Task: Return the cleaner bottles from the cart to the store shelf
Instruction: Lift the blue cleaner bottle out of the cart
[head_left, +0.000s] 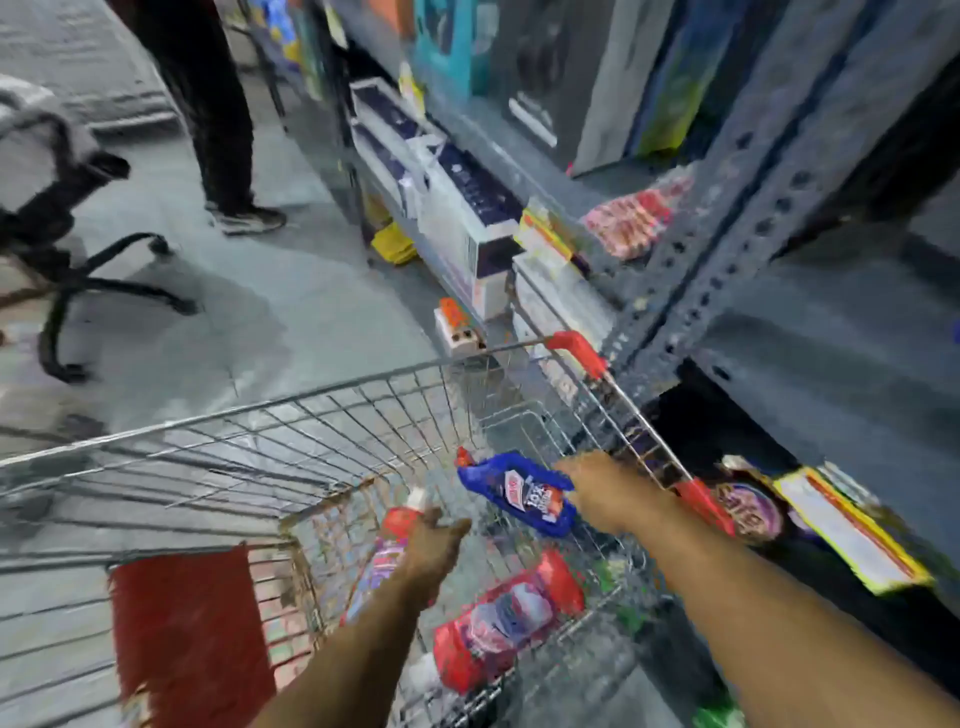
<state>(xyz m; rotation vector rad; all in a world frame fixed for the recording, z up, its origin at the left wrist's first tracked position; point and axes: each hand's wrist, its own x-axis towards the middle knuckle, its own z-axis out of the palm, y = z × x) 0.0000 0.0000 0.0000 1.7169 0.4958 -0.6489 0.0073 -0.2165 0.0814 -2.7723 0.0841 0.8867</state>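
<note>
A wire shopping cart stands in front of me beside a grey metal store shelf. My right hand is shut on a blue cleaner bottle with a red cap, held over the cart's basket. My left hand grips a pale purple bottle with a red and white top, inside the cart. A red cleaner bottle lies on its side on the cart's floor, below both hands. The frame is motion-blurred.
The shelf at the right holds boxes and packets; a lower level carries a purple bottle and a yellow-edged price card. A person's legs stand up the aisle. An office chair base sits at left.
</note>
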